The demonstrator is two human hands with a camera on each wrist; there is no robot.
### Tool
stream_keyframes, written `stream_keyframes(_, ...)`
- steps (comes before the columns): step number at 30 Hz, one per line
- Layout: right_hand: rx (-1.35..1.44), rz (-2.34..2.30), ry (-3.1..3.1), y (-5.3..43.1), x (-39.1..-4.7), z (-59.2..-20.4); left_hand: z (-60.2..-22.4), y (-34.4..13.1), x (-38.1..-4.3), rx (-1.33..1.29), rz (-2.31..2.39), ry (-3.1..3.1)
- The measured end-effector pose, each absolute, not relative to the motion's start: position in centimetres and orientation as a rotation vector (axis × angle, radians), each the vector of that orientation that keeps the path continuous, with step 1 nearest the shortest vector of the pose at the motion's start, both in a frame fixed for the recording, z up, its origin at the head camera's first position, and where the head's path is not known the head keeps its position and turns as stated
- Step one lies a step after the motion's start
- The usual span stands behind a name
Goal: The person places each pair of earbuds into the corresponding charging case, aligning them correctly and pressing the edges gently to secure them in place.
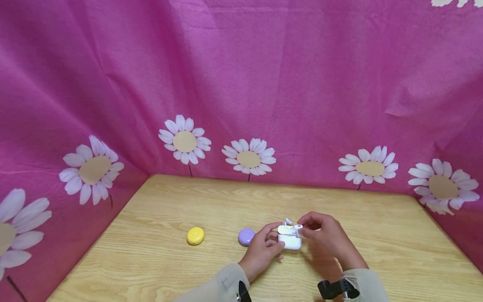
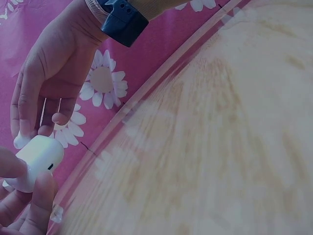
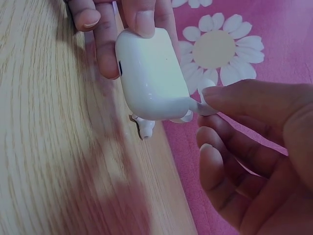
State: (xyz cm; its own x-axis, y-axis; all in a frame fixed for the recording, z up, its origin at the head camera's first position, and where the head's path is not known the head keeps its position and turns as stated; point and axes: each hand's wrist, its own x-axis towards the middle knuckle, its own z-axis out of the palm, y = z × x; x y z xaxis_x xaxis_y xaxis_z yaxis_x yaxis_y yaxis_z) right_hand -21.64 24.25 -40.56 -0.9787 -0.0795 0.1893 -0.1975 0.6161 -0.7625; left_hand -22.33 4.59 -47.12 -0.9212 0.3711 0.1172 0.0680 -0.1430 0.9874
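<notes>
A white earbud case (image 1: 289,242) with its lid (image 1: 285,230) raised is held by my left hand (image 1: 261,251), fingers and thumb around its left side. In the right wrist view, the left thumb presses on the smooth white case (image 3: 151,73). My right hand (image 1: 328,235) pinches a white earbud (image 1: 298,227) by its rounded head, and the stem points toward the case opening. How far the stem sits inside is hidden. A second earbud (image 3: 145,127) shows beyond the case, on the table. Left of the left hand lies a purple round case (image 1: 246,237).
A yellow round case (image 1: 195,235) lies farther left on the wooden table (image 1: 151,268). Pink cloth (image 1: 241,84) with white daisies hangs behind the table and along both sides. Black straps with small devices (image 1: 337,289) sit on the wrists over light sleeves.
</notes>
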Motion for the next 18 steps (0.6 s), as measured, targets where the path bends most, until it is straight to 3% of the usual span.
stream_keyframes(18, 0.229, 1.297, -2.808, 23.98, -21.57, -40.38, -47.24, 4.70, -22.53, 0.501, 2.169, 1.918)
